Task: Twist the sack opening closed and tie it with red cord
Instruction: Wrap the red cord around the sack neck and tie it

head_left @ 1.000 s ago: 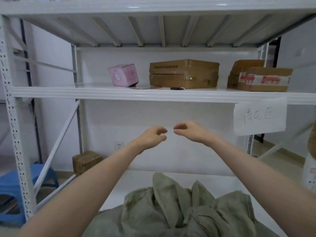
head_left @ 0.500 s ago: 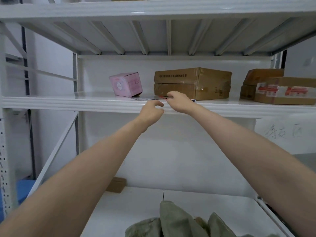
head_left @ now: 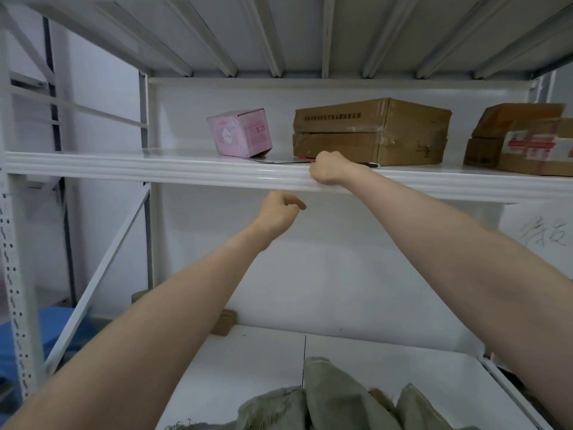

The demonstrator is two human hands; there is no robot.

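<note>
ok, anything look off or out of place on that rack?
Two things on the middle shelf: the pink box sits skewed to the shelf edge, unlike the cartons beside it, and the big brown carton is crumpled, with wrinkled tape. Nothing spilled.

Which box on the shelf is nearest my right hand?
The wide brown carton in the middle; your right hand is right before it, unlike the pink box.

We have soft, even, cool daylight with no hard shadows. The shelf (head_left: 155, 169) edge carries a faint sheen, while the ribs (head_left: 217, 41) overhead sit grey and dimmer. Our wide lens bows the upright (head_left: 12, 274) at the left edge. Detail looks slightly smeared throughout, and the sack (head_left: 341, 398) at the bottom is soft.
</note>
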